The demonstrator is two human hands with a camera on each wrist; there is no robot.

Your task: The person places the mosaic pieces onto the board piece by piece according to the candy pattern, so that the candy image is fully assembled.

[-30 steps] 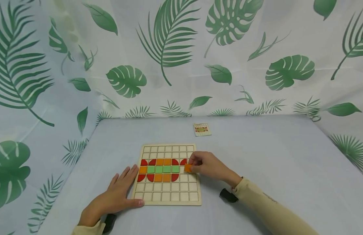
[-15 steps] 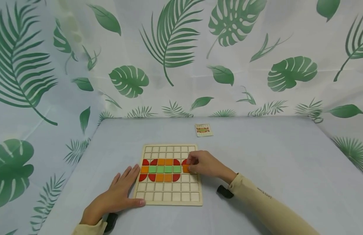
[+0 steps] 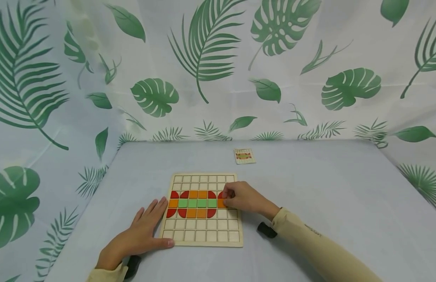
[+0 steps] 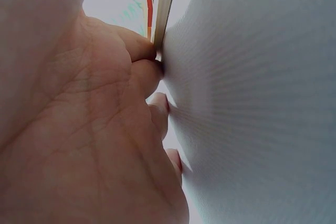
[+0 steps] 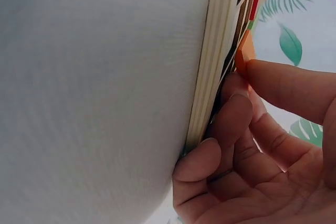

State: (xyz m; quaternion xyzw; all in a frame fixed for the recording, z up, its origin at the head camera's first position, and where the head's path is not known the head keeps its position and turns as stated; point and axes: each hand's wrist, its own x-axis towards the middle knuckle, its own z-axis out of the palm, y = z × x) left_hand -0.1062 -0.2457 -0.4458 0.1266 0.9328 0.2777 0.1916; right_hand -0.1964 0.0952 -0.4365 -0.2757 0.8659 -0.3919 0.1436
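A wooden grid board [image 3: 202, 236] lies on the table, its middle rows partly filled with red, orange and green tiles. My right hand [image 3: 247, 198] pinches an orange square tile [image 3: 220, 203] at the cell just right of the green tiles [image 3: 192, 203]. In the right wrist view, the thumb presses on that tile [image 5: 244, 51], which sits tilted at the grid; other fingertips touch the board's side. My left hand [image 3: 138, 234] rests at the board's left edge with fingers spread, thumb at the lower left corner. The right fingers hide part of a red tile.
A small pattern card [image 3: 244, 156] lies behind the board, printed with a red, orange and green design. Leaf-printed curtains [image 3: 218, 78] close off the back and the left side. Pale cloth [image 3: 309, 176] covers the table.
The orange tile has moved slightly left and down into the cell, with my right hand following. The left hand keeps its place on the board. The head view has shifted a little.
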